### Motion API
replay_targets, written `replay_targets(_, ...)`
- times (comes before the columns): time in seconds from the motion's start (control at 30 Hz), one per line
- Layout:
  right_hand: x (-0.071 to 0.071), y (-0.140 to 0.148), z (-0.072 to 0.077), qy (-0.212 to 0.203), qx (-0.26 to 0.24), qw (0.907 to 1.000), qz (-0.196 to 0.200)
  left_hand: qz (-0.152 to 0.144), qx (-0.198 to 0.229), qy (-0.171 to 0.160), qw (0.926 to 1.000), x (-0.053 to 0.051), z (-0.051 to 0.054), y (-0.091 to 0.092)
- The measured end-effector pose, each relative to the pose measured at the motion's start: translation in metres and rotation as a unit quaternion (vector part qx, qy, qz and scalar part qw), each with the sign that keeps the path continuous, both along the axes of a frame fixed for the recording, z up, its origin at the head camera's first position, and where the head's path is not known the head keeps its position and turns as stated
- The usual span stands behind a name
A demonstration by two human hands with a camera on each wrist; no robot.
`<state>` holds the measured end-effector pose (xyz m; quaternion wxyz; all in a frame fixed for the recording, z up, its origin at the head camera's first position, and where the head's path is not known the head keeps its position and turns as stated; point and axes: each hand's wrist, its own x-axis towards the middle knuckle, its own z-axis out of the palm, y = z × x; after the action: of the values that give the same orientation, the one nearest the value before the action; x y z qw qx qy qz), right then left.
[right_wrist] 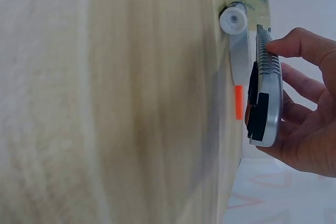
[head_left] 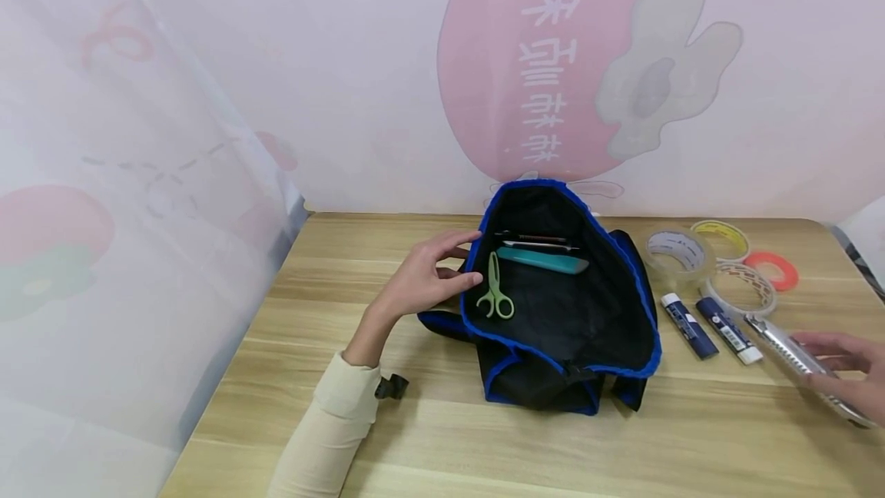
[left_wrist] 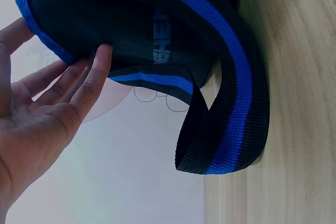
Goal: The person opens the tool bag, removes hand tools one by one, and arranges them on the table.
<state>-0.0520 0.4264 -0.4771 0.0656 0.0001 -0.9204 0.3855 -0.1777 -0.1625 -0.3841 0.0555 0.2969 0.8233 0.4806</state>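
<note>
A black bag with blue trim lies on the table with its mouth wide. My left hand holds its left rim, thumb on the inner side and fingers outside. In the left wrist view, the left hand is beside the bag's blue-striped strap. Inside the bag are green scissors, a teal elongated item and slim pens. At the right edge my right hand grips a silver ridged utility knife, also seen in the right wrist view.
Right of the bag lie two glue sticks and several tape rolls: a clear one, a yellow-cored one, a white one and a red one. A printed curtain hangs behind the wooden table.
</note>
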Motion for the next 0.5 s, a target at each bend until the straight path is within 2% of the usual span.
replay_targets(0.13,-0.002,-0.001,-0.001,-0.026,0.044,0.9987,-0.001,0.001,0.001,-0.001,1.0,0.0,0.0,0.0)
replay_targets(0.3,-0.007,-0.006,0.005,-0.103,0.107,0.9889,0.003,-0.001,0.001,0.0,1.0,0.001,0.001,0.001)
replay_targets(0.5,-0.011,-0.019,0.011,-0.117,0.121,0.9853,0.029,0.0,0.0,-0.001,1.0,0.0,0.001,0.0)
